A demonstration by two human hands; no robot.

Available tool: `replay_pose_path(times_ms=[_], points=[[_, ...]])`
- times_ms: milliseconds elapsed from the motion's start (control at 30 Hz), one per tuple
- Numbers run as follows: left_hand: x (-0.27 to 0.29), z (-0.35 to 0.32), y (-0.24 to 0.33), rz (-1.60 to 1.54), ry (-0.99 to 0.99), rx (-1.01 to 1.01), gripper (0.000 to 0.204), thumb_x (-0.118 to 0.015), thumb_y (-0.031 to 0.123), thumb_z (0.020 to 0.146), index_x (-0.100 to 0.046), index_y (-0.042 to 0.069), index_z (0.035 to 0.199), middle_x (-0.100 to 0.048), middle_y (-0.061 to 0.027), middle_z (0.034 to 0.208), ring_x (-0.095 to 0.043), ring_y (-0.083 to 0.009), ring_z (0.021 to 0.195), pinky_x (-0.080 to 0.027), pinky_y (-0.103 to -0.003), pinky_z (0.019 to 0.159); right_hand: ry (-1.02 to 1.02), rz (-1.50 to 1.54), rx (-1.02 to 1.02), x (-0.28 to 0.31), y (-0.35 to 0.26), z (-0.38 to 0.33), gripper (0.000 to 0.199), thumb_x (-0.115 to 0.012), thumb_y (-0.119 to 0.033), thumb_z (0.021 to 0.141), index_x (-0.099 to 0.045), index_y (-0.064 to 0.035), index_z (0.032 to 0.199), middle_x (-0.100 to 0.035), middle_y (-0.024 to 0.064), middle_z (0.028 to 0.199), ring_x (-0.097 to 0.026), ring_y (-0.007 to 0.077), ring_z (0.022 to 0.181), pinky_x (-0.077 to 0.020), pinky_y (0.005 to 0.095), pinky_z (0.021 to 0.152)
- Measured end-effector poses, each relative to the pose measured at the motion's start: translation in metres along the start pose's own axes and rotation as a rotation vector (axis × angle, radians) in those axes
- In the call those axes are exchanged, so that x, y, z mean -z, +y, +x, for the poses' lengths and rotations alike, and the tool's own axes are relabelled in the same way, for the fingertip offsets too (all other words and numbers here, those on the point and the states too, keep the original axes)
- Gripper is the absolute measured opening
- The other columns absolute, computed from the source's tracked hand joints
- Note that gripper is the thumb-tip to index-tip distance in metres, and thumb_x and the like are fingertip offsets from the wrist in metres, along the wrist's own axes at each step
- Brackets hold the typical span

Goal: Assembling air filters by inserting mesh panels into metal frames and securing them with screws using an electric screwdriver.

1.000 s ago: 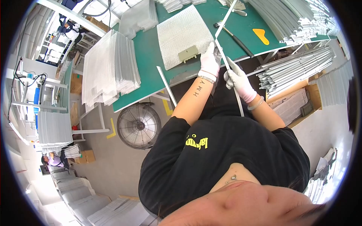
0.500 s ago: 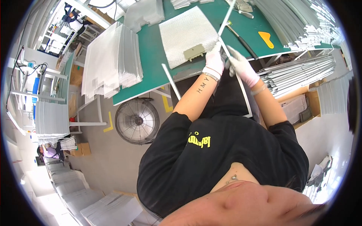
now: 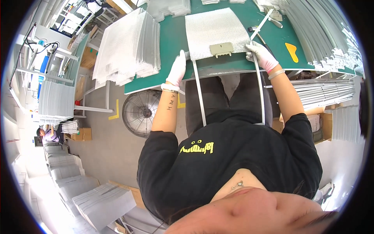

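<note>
A silvery mesh panel [image 3: 212,29] lies on the green table with a beige plastic plate [image 3: 221,49] near its front edge. A slim white metal frame extends from the panel toward my body, with a left rail [image 3: 198,93] and a right rail [image 3: 259,91]. My white-gloved left hand [image 3: 178,69] is upright beside the panel's front left corner, fingers stretched out; whether it touches the edge is unclear. At the opposite corner, my gloved right hand [image 3: 261,56] has its fingers closed around the right rail. Another white strip [image 3: 262,24] slants away beyond that hand.
Stacked mesh sheets [image 3: 128,46] stand on the left of the table. A yellow scraper [image 3: 291,52], a black-handled tool [image 3: 268,47] and a screwdriver [image 3: 276,23] lie at right. Metal strips [image 3: 319,93] are bundled below the table edge. A floor fan [image 3: 146,113] stands at left.
My left hand has left the right rail and moved left to the panel's other side. The frame's left rail now meets the panel's front left corner. My right hand stays at the right rail.
</note>
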State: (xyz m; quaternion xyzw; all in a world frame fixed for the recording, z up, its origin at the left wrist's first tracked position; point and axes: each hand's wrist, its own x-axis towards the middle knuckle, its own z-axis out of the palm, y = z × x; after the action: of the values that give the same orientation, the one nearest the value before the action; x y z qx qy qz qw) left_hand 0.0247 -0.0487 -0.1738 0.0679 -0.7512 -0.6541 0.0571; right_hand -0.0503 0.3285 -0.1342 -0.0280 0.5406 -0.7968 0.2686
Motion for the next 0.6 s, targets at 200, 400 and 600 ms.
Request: replay_pose_path(times_ms=[200, 400, 600], points=[[-0.031, -0.013, 0.052, -0.434, -0.28, 0.047, 0.051, -0.06, 0.021, 0.101, -0.045, -0.005, 0.142, -0.065, -0.0137, 0.121, -0.061, -0.0186, 0.113, -0.052, -0.034, 0.097, 0.042, 0.008, 0.026, 0.001, 0.001, -0.01, 0.011, -0.062, -0.015, 0.099, -0.053, -0.0122, 0.105, -0.05, -0.0045, 0.083, -0.05, 0.0065, 0.065, -0.0509, 0.0275, 0.067], [-0.024, -0.013, 0.045, -0.502, -0.174, 0.026, 0.048, -0.069, 0.007, 0.094, -0.05, -0.004, 0.136, -0.067, -0.008, 0.102, -0.064, -0.0151, 0.085, -0.056, -0.032, 0.084, 0.013, 0.01, 0.075, 0.003, 0.0, -0.016, 0.015, -0.064, -0.018, 0.099, -0.054, -0.012, 0.108, -0.051, -0.0032, 0.085, -0.053, 0.0072, 0.069, -0.0534, 0.0292, 0.072], [-0.045, -0.022, 0.061, -0.407, -0.055, -0.087, 0.055, -0.068, 0.01, 0.095, -0.044, -0.006, 0.142, -0.065, -0.0056, 0.1, -0.06, -0.0099, 0.081, -0.054, -0.027, 0.082, 0.019, 0.014, 0.157, 0.0, -0.007, -0.026, 0.019, -0.064, -0.018, 0.099, -0.054, -0.0105, 0.113, -0.056, -0.0003, 0.092, -0.06, 0.0122, 0.084, -0.0566, 0.0343, 0.083]])
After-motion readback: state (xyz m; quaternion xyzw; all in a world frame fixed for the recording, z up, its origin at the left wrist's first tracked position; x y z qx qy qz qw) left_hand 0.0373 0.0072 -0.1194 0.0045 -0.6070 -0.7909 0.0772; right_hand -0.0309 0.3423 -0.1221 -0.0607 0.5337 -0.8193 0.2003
